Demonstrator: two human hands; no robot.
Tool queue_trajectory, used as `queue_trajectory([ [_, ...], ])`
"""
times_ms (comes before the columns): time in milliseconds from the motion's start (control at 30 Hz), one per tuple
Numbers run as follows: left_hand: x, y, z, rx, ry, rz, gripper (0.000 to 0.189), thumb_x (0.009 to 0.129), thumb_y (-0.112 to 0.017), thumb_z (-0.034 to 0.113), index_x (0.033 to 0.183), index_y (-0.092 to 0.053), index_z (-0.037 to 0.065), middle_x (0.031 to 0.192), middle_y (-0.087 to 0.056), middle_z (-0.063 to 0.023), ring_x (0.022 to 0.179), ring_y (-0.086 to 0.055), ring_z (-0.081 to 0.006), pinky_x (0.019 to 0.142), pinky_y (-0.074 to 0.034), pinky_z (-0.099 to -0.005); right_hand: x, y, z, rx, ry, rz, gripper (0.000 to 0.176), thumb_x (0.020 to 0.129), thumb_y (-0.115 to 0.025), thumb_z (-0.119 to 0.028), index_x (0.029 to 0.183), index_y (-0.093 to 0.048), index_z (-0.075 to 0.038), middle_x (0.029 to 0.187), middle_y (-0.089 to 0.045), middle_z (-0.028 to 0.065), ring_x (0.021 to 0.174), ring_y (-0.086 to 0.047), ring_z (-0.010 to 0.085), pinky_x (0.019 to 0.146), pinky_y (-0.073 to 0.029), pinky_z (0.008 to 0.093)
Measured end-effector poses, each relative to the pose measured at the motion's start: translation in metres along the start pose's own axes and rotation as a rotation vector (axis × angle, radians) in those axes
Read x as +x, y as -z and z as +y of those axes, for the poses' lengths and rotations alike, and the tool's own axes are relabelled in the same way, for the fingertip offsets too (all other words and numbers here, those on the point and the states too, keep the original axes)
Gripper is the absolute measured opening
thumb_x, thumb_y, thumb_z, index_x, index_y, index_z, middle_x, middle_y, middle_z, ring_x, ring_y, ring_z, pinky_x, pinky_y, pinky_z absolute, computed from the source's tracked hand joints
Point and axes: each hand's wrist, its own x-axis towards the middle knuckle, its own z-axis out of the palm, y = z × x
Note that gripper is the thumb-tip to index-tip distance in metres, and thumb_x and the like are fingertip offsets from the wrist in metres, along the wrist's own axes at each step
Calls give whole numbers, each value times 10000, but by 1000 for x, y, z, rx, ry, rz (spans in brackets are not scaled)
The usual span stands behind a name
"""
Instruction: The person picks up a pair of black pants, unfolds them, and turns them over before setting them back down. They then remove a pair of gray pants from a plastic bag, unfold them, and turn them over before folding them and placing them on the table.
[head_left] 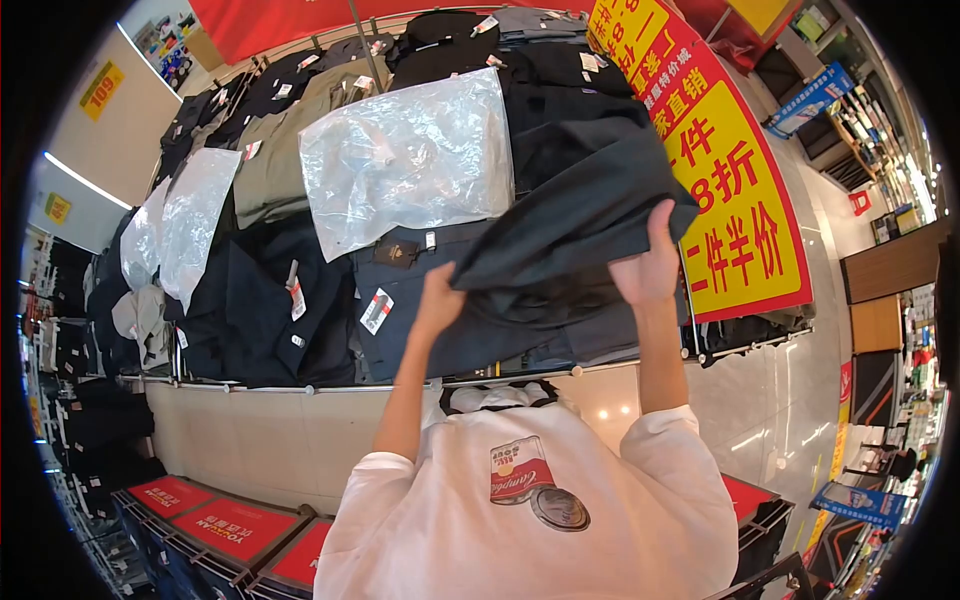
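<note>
A pair of black trousers point(580, 195), folded and bunched, is stretched between my two hands above the clothes table. My left hand point(437, 300) is closed on its left end. At the other end, my right hand point(648, 262) holds the cloth with the thumb showing and the fingers hidden behind it. Dark grey trousers point(440, 330) with a white paper tag point(376, 311) and a dark waistband label point(397, 251) lie beneath. Beyond my left hand, a clear plastic bag point(410, 160) rests on the stacked clothes.
More plastic bags point(200, 215) and tagged black garments point(265, 300) cover the left side. Olive trousers point(285, 165) lie further back. A metal rail point(480, 381) edges the table's front. A red and yellow sale sign point(740, 200) stands along the right side. Red-topped boxes point(235, 530) are behind me.
</note>
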Motion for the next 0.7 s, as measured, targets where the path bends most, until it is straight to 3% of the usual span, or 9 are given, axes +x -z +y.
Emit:
queue_trajectory([
  [67,10,27,26,-29,-94,87,203,745,-559,-15,938,-601,-62,798,-658,-114,772,-570,-111,689,-455,-270,6,23,-8,-6,27,-17,540,925,-391,-431,1325,-358,-69,1355,-399,75,1257,-362,253,1061,-255,439],
  [133,19,51,38,-90,-150,163,223,740,-563,-32,958,-605,-53,804,-651,-66,770,-564,-95,698,-449,-240,8,37,-16,-76,47,42,518,927,-403,-412,1316,-370,-71,1349,-405,72,1259,-353,245,1066,-241,430],
  [200,22,68,68,-88,-78,226,185,752,-559,-58,932,-603,-48,793,-630,-35,761,-556,-71,681,-439,-215,11,46,-17,-77,79,24,510,929,-409,-397,1316,-366,-66,1347,-402,81,1260,-346,243,1070,-226,425],
  [400,37,88,95,-94,-120,187,166,770,-583,-72,928,-595,-25,796,-615,-16,744,-565,-69,646,-442,-195,10,53,-11,-88,96,112,501,934,-403,-392,1319,-356,-75,1351,-390,105,1269,-334,245,1069,-222,429],
  [533,32,97,93,-204,70,58,295,698,-705,-23,972,-596,-5,874,-605,-35,768,-579,-92,624,-471,-214,11,59,-11,-99,74,87,489,933,-416,-391,1311,-370,-83,1329,-418,89,1244,-370,227,1048,-263,404],
  [700,18,115,82,-9,49,-84,426,651,-780,67,1029,-594,9,951,-580,-54,814,-564,-102,692,-467,-225,11,76,1,-154,54,206,465,927,-461,-368,1277,-415,-66,1276,-469,74,1187,-437,210,992,-337,379],
])
